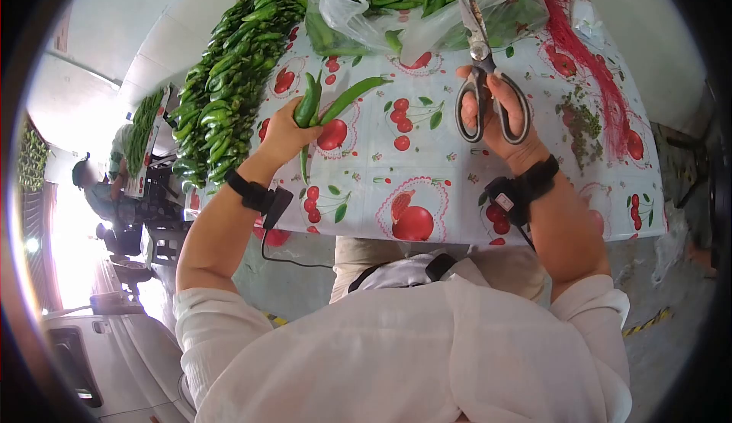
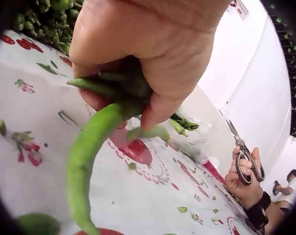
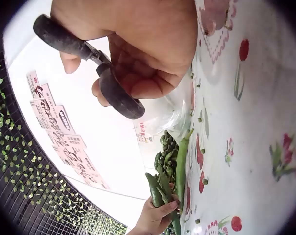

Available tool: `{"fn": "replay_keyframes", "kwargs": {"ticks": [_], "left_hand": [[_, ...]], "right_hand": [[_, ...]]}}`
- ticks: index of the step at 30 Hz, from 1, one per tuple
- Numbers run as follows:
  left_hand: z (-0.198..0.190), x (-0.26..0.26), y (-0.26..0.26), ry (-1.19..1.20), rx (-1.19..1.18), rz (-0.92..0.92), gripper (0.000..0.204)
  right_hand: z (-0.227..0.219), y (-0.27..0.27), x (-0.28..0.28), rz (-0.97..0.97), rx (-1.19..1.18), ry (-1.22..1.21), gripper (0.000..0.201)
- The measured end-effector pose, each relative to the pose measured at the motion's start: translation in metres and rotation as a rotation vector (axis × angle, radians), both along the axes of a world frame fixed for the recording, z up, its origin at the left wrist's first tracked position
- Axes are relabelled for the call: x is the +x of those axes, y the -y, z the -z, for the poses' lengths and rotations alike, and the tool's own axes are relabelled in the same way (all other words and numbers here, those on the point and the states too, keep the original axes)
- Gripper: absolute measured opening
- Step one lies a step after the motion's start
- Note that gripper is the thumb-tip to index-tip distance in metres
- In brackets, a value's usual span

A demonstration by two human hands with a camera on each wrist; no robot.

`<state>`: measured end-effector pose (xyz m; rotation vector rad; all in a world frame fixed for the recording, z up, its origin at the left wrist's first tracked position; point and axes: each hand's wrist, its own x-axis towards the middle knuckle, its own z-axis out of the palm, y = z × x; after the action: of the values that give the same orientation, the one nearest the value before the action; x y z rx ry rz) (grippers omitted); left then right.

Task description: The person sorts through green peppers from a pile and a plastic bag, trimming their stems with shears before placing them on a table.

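Note:
In the head view the left hand [image 1: 285, 130] grips several green peppers [image 1: 307, 107] by their middles, over the left part of the cherry-print cloth. One long pepper [image 1: 352, 96] points up and right from that hand. The left wrist view has a curved light-green pepper [image 2: 88, 161] hanging below the fingers. The right hand [image 1: 499, 116] holds black-handled scissors [image 1: 479, 51] with fingers through the loops, blades pointing away from the body and nearly closed. Those scissors [image 3: 119, 91] show only their handles in the right wrist view.
Piled green peppers [image 1: 229, 95] line the table's left edge. A clear plastic bag [image 1: 427, 33] with more peppers lies at the back. Red strings [image 1: 591, 61] and small green trimmings [image 1: 582, 128] are at the right. Another person [image 1: 103, 194] is at the far left.

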<state>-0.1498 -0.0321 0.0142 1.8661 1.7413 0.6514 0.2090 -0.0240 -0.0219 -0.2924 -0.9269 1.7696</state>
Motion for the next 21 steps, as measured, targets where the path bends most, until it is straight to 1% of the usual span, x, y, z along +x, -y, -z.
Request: {"fn": "replay_keyframes", "kwargs": {"ticks": [3, 5, 9, 12, 18, 21], "left_hand": [[0.005, -0.005, 0.002, -0.027, -0.057, -0.034, 0.054], [0.005, -0.01, 0.0, 0.037, -0.064, -0.035, 0.054], [-0.007, -0.009, -0.003, 0.076, -0.094, -0.026, 0.051], [-0.014, -0.003, -0.001, 0.191, -0.171, -0.038, 0.048], [-0.011, 0.005, -0.008, 0.34, -0.238, 0.032, 0.044], [-0.011, 0.011, -0.016, 0.288, -0.228, 0.041, 0.045]], "right_hand": [[-0.003, 0.002, -0.001, 0.032, 0.001, 0.024, 0.046], [-0.002, 0.002, -0.001, 0.05, -0.021, 0.031, 0.046], [0.0, 0.0, 0.0, 0.025, 0.015, 0.049, 0.047], [-0.001, 0.0, 0.001, 0.025, 0.011, 0.059, 0.046], [-0.001, 0.0, 0.0, 0.021, 0.008, 0.015, 0.044], [0.0, 0.0, 0.0, 0.012, 0.007, 0.011, 0.045]]}}
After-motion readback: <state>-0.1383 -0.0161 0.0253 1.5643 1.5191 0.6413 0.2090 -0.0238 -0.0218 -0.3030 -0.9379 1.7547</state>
